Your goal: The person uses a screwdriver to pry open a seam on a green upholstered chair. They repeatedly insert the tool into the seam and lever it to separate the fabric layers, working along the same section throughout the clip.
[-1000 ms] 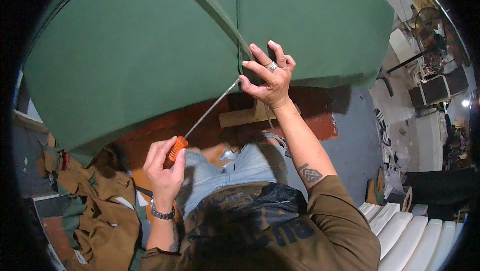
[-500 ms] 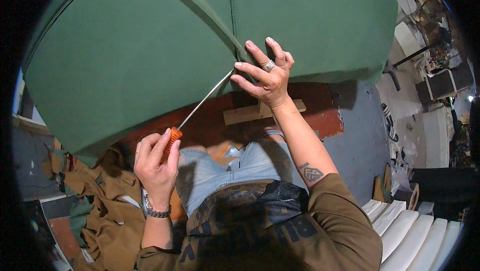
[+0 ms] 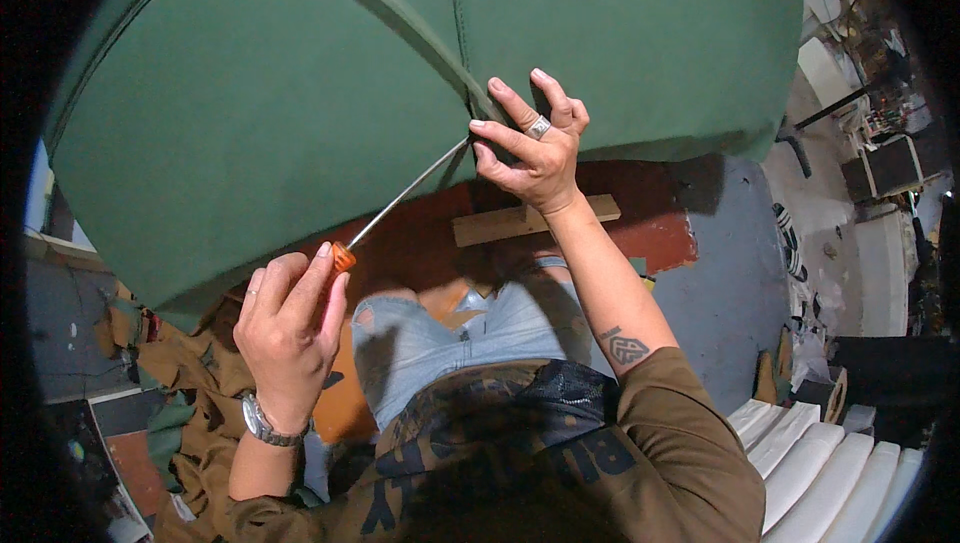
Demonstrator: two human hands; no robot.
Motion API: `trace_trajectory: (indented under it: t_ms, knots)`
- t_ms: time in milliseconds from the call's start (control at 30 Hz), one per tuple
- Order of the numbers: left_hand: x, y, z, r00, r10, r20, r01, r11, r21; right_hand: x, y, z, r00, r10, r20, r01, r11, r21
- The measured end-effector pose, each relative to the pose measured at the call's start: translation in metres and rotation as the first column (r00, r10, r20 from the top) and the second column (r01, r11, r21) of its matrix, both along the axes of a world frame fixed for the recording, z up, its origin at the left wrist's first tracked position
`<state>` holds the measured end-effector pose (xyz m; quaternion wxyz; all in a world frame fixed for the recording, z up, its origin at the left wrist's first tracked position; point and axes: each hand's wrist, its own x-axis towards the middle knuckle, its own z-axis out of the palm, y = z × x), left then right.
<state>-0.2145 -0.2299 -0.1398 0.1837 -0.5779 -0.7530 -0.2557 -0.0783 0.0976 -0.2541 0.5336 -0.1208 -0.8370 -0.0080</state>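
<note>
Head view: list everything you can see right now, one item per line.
Upholstered panel: one, green, fills the upper frame.
Seam: one, green, runs down the panel to the right hand.
Screwdriver-like tool: one, metal shaft, orange handle, tip at the seam.
Wooden strip: one, pale, on the red floor below the panel.
Brown fabric: one heap, lower left.
White cushions: several, lower right.
Left hand: grip on the tool handle.
Right hand: fingers at the seam.
</note>
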Motion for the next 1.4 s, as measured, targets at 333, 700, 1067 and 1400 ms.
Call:
trace_trajectory:
  t_ms: [333, 700, 1067, 1400]
  knots:
    - [0.023, 0.002, 0.03, 0.991, 0.038, -0.127, -0.058, 0.987, -0.153, 0.0, 0.001, -0.002, 1.0, -0.014, -0.008, 0.014, 1.0, 0.01]
    - [0.004, -0.002, -0.037, 0.958, -0.027, 0.287, 0.02, 0.999, 0.025, -0.004, 0.0, -0.005, 0.999, -0.014, -0.048, 0.014, 1.0, 0.004]
    - [-0.025, -0.002, -0.106, 0.224, -0.044, 0.974, 0.042, 0.998, 0.035, -0.002, -0.002, 0.002, 0.999, -0.038, -0.005, 0.038, 0.998, 0.039]
    - [0.0, 0.009, -0.147, 0.929, -0.026, 0.369, -0.093, 0.949, 0.301, -0.001, 0.0, 0.001, 0.999, -0.04, 0.001, 0.04, 0.997, 0.061]
